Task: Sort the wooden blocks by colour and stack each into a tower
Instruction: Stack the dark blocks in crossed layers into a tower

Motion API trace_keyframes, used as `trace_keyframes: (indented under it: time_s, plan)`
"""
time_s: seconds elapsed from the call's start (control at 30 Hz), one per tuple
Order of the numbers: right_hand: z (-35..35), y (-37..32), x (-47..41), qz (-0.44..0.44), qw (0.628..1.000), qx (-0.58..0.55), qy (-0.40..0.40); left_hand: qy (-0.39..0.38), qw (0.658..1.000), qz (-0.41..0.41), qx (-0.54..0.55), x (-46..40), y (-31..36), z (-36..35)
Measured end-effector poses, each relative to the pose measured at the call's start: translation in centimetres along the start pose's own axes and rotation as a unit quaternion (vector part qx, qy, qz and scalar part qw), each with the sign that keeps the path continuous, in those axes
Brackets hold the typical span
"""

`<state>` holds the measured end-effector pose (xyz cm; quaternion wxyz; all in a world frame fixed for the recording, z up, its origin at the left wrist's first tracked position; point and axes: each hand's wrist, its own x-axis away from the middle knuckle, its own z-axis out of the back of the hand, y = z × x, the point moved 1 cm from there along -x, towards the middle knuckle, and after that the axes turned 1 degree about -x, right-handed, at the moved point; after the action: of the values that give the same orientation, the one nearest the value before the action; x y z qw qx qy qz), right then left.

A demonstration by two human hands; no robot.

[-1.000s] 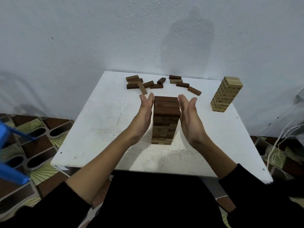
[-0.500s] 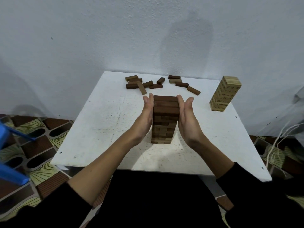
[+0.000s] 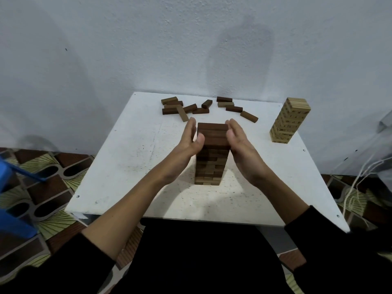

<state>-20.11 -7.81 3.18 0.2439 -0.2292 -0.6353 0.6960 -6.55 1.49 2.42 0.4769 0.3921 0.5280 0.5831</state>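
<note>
A pale wall (image 3: 148,49) fills the 12 o'clock half of the view, and a patterned tile floor (image 3: 42,187) shows at 8 to 9 o'clock beside a blue chair (image 3: 12,209). A white table (image 3: 131,162) sits at centre. On it, in the middle, stands the dark tower (image 3: 212,153) of brown blocks, upright. At 2 o'clock, near the table's far right corner and well apart from it, stands the light tower (image 3: 290,120) of pale blocks. At 12 o'clock along the table's far edge lie loose dark blocks (image 3: 203,108), scattered flat in a rough row. The left hand (image 3: 188,141) is at the dark tower's left side, fingers straight, palm facing the blocks, thumb against the tower's near face. The right hand (image 3: 239,145) mirrors it on the right side, fingers straight, palm inward and just beside or touching the upper layers; I cannot tell which. Both hands are flat and spread, gripping nothing. Black sleeves (image 3: 339,240) cover the forearms at 5 and 7 o'clock.
</note>
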Motion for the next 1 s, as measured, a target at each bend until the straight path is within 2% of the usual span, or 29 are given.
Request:
trace_keyframes:
  time_s: [0.17,0.3,0.63,1.0]
  plan:
    - [2.4,-0.6,-0.2,0.024,0.994,0.096,-0.049,-0.014,0.999,-0.027,-0.041,-0.3,-0.5,1.9]
    - [2.8,-1.0,-0.7,0.015,0.988,0.143,-0.049,-0.005,0.998,-0.017,-0.058,-0.7,-0.7,2.2]
    - [2.6,-0.6,-1.2,0.020,0.989,0.138,-0.047,0.024,0.998,-0.012,-0.063,-1.2,-0.7,1.8]
    - [2.5,-0.6,-1.5,0.015,0.990,0.132,-0.047,0.023,0.998,-0.010,-0.052,-1.5,-0.7,1.8]
